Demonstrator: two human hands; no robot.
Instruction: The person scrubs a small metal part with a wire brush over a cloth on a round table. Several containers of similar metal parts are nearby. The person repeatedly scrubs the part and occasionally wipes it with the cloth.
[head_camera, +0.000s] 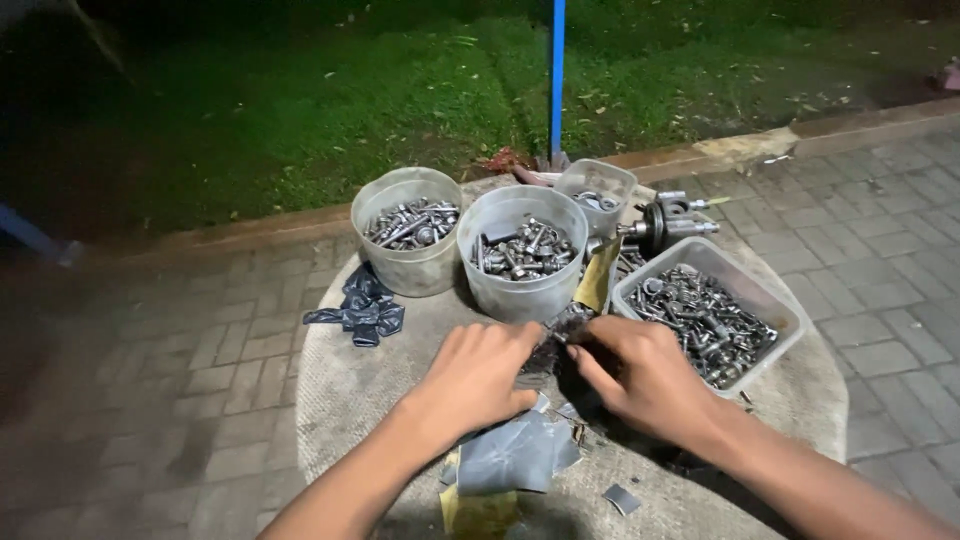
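Worked outdoors at night over a round grey tabletop (340, 400) set on paving bricks (190, 350). Left hand (480, 375) and right hand (640, 375) met close together near the tabletop's middle, fingers pinched on a small dark crumpled scrap (560, 328) held between them, just in front of the tubs. Lay below the hands: flat grey scraps (515, 452), a yellowish piece (478, 510) underneath, one small chip (621, 498) to the right. Stood behind: a round tub (407, 245) of bolts on the left, a second round tub (523, 255) at centre, a smaller tub (596, 190) farther back, a rectangular tray (710, 312) of bolts beside the right hand. Sat left of the tubs: a heap of dark scraps (362, 310). Rose beyond, against grass (400, 90): a blue pole (557, 80).
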